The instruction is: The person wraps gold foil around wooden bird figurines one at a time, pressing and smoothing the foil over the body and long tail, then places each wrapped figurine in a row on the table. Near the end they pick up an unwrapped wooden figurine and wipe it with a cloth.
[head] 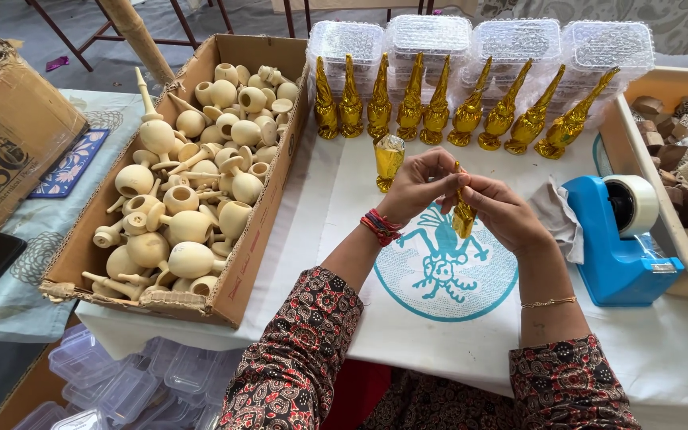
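Both hands meet over the middle of the white cloth-covered table (678,350): the left hand (417,185) and the right hand (502,211) are closed from either side on a small gold-foil-wrapped, cone-topped wooden piece (463,215), fingertips pinching the foil near its pointed upper end while its rounder base hangs below, above a round teal printed emblem (439,275) on the cloth. To do this wrapping well, the foil probably wants to be smoothed downward from the tip with one hand steadying the body, since thin foil is likely to tear or crease if twisted hard. Just beyond the hands stands a short gold-foil cup-shaped piece (388,159), upright and apart from them, and behind it a row of finished gold-wrapped figures (455,107) leans against clear plastic lidded boxes (479,44). Room to move is tightest to the right, where a blue tape dispenser with a white roll (619,231) sits near the right wrist with a crumpled grey cloth (560,219) between. To the left, an open cardboard box of bare pale wooden pieces (185,183) stands near the left forearm; the nearer table edge lies under the elbows.
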